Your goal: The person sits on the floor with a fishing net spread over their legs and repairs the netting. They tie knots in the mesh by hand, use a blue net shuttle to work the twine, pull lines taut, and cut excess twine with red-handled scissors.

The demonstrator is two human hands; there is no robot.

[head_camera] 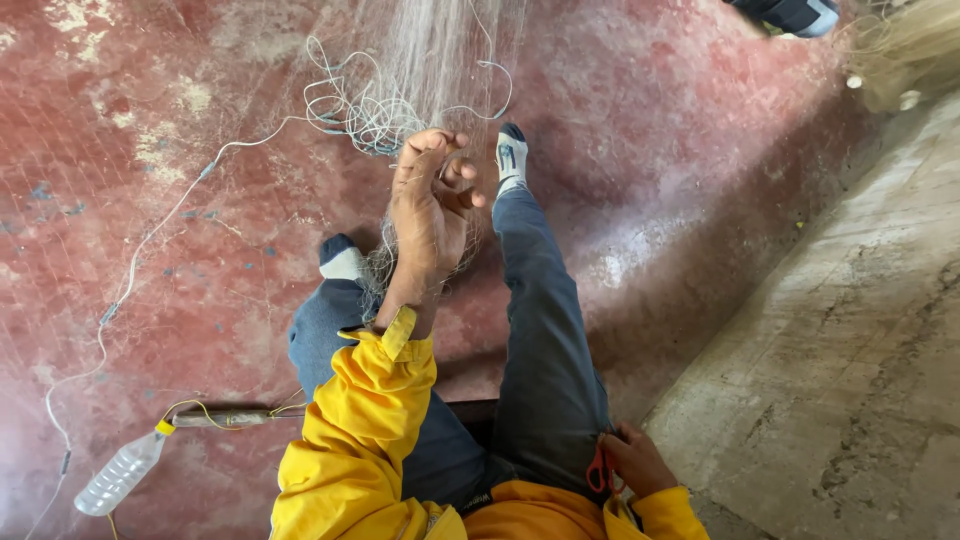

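Note:
My left hand (430,200), in a yellow sleeve, is raised in front of me with its fingers curled around strands of a fine pale fishing net (425,60) that stretches away over the red floor. A tangle of white line (365,115) lies just beyond the fingers. By my right hip, my right hand (635,462) rests closed on red-handled scissors (598,470). My legs in blue trousers and grey-white socks stretch out under the net.
A clear plastic bottle (120,472) tied with yellow cord lies at the lower left beside a wooden stick (235,417). A white rope (130,270) with small weights runs along the left. A bare concrete strip (840,340) borders the right. Someone's dark shoe (790,14) shows at the top.

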